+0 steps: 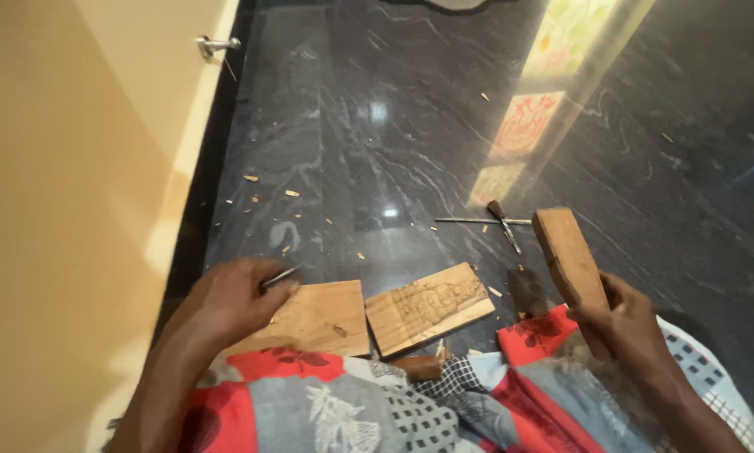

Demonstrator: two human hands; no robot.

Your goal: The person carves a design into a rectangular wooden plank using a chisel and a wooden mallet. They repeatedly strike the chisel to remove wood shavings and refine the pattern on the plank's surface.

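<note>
- Our left grip [230, 300] is curled tight round a thin metal chisel [278, 276], whose shaft pokes out past the knuckles; the fist rests on the plain wooden board [322, 317], which we judge steadies both tool and wood.
- Our right grip [618, 317] is wrapped round the lower end of a wooden mallet block [568, 256], held raised and tilted above the lap, apart from the boards; we judge it is poised as a striker.
- Just right of the plain board lies a carved board [427, 307] with a figure cut into its face, edge almost touching the first; both sit on the dark floor [377, 143] against the patterned cloth [369, 403] over our legs.
- Count: two boards, one mallet block, one chisel in hand.
- Two more slim metal tools [494, 221] lie crossed on the floor beyond the carved board, well apart from either hand.
- Wood chips [291, 194], many and scattered, dot the floor; one door latch [213, 45] shows on the pale door at left.
</note>
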